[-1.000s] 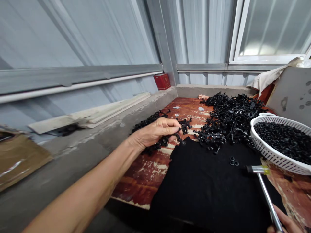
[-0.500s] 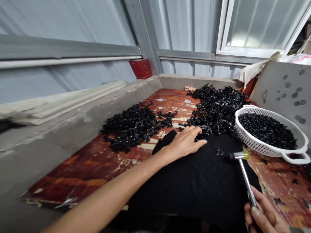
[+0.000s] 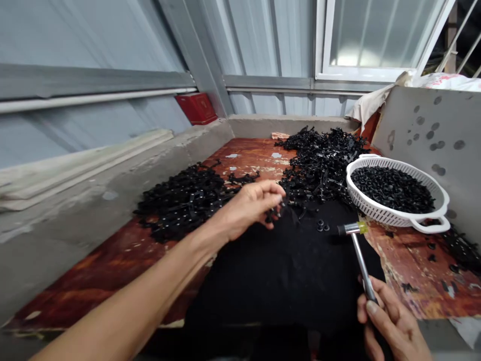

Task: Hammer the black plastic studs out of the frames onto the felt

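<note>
My left hand (image 3: 252,204) is closed, with a small black plastic part (image 3: 273,215) pinched in its fingers, just above the black cloth (image 3: 285,271). Much of that part is hidden by the fingers. In my right hand (image 3: 393,321) is a small hammer (image 3: 361,260), its metal head tipped yellow on one end and black on the other. The hammer head hovers over or rests on the cloth's right side; I cannot tell which. Several small round black pieces (image 3: 322,226) lie on the cloth, left of the hammer head.
A pile of black parts (image 3: 184,200) lies on the left, a larger pile (image 3: 323,158) at the back. On the right, a white plastic basket (image 3: 391,213) is filled with small black pieces. The worn red-brown board (image 3: 112,271) meets a concrete ledge (image 3: 97,210). A red box (image 3: 197,108) stands in the corner.
My left hand has drawn back from the edge of the rear pile, leftward, with a black part in its fingers. My right hand still holds the hammer. The whole view has shifted slightly.
</note>
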`<state>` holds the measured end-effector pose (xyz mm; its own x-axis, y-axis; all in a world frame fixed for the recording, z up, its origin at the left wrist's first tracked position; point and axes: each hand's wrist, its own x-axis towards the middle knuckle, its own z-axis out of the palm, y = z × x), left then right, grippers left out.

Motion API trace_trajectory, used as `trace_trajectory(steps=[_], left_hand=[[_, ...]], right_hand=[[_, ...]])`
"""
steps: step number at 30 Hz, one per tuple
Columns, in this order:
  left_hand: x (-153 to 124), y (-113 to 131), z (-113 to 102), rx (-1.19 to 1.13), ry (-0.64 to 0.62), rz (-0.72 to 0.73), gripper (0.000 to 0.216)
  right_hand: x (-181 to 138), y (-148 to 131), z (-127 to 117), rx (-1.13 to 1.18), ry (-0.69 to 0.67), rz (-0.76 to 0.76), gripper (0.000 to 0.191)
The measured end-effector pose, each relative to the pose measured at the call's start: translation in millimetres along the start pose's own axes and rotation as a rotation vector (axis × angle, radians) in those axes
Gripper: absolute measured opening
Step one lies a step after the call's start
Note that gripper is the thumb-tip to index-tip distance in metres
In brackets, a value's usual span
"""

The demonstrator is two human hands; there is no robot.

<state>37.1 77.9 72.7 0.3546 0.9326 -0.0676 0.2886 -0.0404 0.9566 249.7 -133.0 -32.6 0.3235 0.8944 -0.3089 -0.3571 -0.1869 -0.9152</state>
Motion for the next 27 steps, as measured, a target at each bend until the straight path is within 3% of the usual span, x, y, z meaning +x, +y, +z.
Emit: trace_trajectory(steps=[3, 6, 12, 14, 19, 27], left_hand=[[-30, -4, 36, 0.103, -0.200, 0.037, 0.020], [-48, -9, 65, 0.133, -0.364, 0.075, 0.015], [-59, -14, 92, 0.179, -0.710, 0.123, 0.015], [-61, -17, 95, 0.095, -0.668, 0.089, 0.012], [-73, -28, 94, -0.274, -0.290, -0.172, 0.046], [-93, -29, 107, -0.444, -0.251, -0.288, 0.040]], right_hand=[[-3, -7, 5, -0.021, -0.083, -0.067, 0.034], [-3, -15, 12, -0.004, -0.163, -0.090, 0.032], [9, -28, 22, -0.013, -0.140, -0.097, 0.040], [12, -30, 24, 0.011, -0.134, -0.091, 0.039], [13, -29, 27, 0.089, -0.008, -0.137, 0.037], [6, -28, 30, 0.023, 0.041, -0.154, 0.040]])
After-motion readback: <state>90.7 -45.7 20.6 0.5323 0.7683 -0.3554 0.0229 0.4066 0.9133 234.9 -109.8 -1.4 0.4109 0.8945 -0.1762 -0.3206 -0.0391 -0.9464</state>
